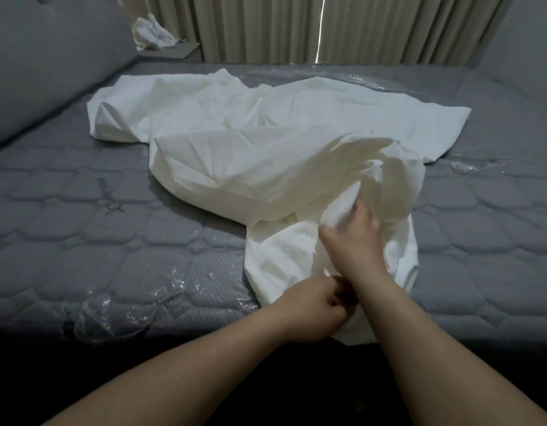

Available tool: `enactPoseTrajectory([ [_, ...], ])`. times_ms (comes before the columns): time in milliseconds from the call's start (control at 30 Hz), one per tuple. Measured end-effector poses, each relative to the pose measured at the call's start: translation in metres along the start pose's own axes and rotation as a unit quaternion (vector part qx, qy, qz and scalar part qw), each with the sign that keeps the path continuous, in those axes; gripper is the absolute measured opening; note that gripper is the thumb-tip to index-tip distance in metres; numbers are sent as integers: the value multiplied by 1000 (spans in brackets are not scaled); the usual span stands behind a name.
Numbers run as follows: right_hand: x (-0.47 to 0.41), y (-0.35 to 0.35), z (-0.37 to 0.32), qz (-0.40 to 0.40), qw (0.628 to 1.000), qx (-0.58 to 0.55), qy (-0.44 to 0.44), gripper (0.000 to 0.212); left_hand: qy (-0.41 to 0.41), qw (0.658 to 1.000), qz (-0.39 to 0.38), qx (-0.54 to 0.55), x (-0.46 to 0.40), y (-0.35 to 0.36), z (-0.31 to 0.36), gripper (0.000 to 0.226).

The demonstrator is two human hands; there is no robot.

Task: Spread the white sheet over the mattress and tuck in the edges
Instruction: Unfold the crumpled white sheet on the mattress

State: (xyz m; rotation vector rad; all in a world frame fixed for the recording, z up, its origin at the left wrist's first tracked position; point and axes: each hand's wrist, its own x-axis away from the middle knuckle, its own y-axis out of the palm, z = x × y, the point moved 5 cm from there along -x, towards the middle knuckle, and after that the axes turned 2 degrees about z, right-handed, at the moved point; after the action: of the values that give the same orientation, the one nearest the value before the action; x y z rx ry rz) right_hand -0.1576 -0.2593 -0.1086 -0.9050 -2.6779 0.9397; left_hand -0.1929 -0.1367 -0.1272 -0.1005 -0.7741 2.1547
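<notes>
The white sheet (250,149) lies crumpled in a heap across the middle of the grey quilted mattress (97,226), with one end trailing over the near edge. My right hand (355,238) reaches into the near folds and grips a bunch of the sheet, lifting it slightly. My left hand (315,305) sits at the near mattress edge with fingers curled, pinching the sheet's lower edge. Much of the mattress is bare.
A grey padded headboard (51,56) runs along the left. Beige curtains (327,26) hang behind the bed. A bundle of white cloth (152,33) lies on a ledge at the back left. Torn clear plastic film (118,309) clings to the mattress near the front edge.
</notes>
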Motion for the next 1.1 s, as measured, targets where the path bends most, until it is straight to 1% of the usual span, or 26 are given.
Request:
enactPoseTrajectory([
  [33, -1, -1, 0, 6, 1000, 0, -9, 78, -7, 1000, -16, 15, 3, 5, 2, 31],
  [67, -2, -2, 0, 13, 1000, -6, -20, 73, -21, 998, -14, 53, 4, 6, 1, 34],
  [100, -5, -4, 2, 18, 999, -18, -25, 69, -42, 994, 12, 102, 5, 2, -2, 36],
  [167, -4, -10, 3, 14, 997, -71, -7, 59, -99, 969, 133, 183, 3, -19, -17, 35],
  [233, -1, -17, 0, -2, 993, -114, 19, 43, -127, 938, 259, 194, 1, -53, -31, 34],
  [267, 3, -21, -4, -15, 992, -126, 27, 35, -128, 927, 292, 198, 0, -68, -38, 31],
  [333, 18, -26, -20, -82, 983, -161, 27, 29, -140, 922, 301, 202, -7, -87, -56, 28],
  [400, 38, -26, -38, -198, 953, -231, 11, 29, -157, 906, 291, 263, -13, -93, -70, 46],
  [433, 49, -26, -44, -269, 927, -263, 7, 30, -169, 882, 293, 328, -16, -93, -75, 58],
  [500, 73, -26, -50, -402, 875, -269, 9, 32, -182, 808, 294, 477, -21, -92, -81, 79],
  [533, 83, -26, -48, -445, 858, -256, 12, 28, -168, 779, 276, 538, -23, -92, -75, 80],
  [600, 90, -30, -39, -463, 845, -266, 24, 29, -141, 743, 245, 607, -26, -97, -66, 76],
  [633, 88, -33, -35, -445, 847, -290, 37, 34, -129, 721, 250, 633, -26, -102, -63, 71],
  [667, 82, -39, -33, -405, 857, -314, 54, 37, -113, 695, 265, 658, -25, -111, -62, 64],
  [733, 61, -54, -20, -265, 905, -327, 67, 34, -82, 661, 286, 689, -20, -133, -59, 56],
  [767, 47, -65, -8, -164, 945, -275, 70, 27, -81, 647, 309, 692, -15, -144, -58, 59],
  [800, 34, -78, 4, -51, 976, -199, 74, 19, -80, 637, 342, 686, -9, -153, -55, 64],
  [833, 27, -90, 12, 39, 988, -132, 73, 18, -73, 633, 398, 660, 1, -162, -53, 67],
  [867, 24, -97, 17, 90, 990, -74, 76, 31, -66, 644, 472, 598, 13, -170, -48, 65],
  [900, 26, -100, 18, 124, 990, -25, 69, 46, -50, 682, 536, 496, 25, -177, -41, 58],
  [933, 29, -103, 11, 166, 986, 7, 27, 53, -17, 727, 574, 377, 37, -186, -27, 53],
  [967, 37, -106, -2, 218, 974, 29, -52, 53, 11, 770, 585, 253, 47, -190, -11, 50],
  [1000, 49, -106, -24, 261, 952, 41, -154, 50, 29, 805, 576, 141, 56, -190, 4, 52],
  [1033, 66, -101, -50, 272, 927, 35, -256, 44, 42, 833, 550, 45, 62, -187, 16, 53],
  [1067, 84, -90, -72, 244, 905, 13, -349, 39, 67, 852, 518, -42, 67, -179, 28, 51],
  [1100, 102, -76, -90, 195, 889, -17, -413, 35, 110, 867, 473, -114, 68, -170, 39, 47],
])
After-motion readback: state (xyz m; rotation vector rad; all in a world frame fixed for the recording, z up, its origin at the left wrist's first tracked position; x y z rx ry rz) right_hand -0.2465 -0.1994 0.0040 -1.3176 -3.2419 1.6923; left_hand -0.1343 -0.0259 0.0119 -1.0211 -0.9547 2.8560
